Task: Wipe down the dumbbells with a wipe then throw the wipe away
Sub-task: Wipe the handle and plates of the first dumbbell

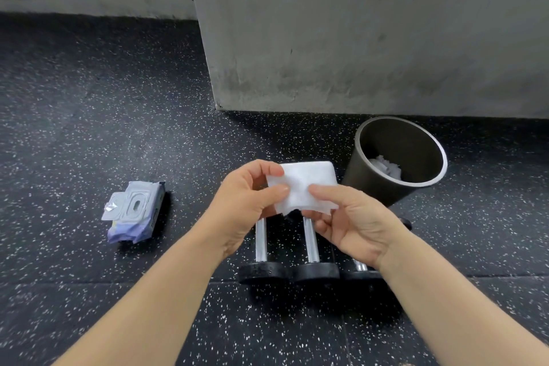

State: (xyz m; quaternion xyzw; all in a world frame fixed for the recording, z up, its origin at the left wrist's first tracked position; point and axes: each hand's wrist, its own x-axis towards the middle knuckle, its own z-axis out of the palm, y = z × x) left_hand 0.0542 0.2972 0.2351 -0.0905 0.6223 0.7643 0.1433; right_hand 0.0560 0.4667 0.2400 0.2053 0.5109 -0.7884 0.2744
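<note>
Left grip: I see my left hand [246,202] just left of frame centre. Its thumb and forefinger are curled in and pinch the left edge of the wipe [303,184].
Right grip: my right hand [353,226] sits just right of centre. The thumb lies on top of the wipe's lower right part and the fingers are curled underneath, so it holds the wipe too.
Wipe: white and folded to a rough rectangle, it is held in the air between both hands at frame centre. It covers the far ends of the dumbbells.
Dumbbells: three dumbbells [310,246] lie side by side on the floor [89,128] below centre. Their chrome handles run away from me and the black near heads sit in a row. My right wrist hides most of the rightmost one.
Bin: a dark round bin [371,184] stands on the floor right of centre, just beside the wipe in the picture, with crumpled white wipes [386,168] inside.
Pack: a grey-blue wipe pack [133,211] lies flat at left of centre, well apart from the dumbbells.
Surroundings: the floor is black speckled rubber, and a grey concrete wall [356,38] fills the upper right.
</note>
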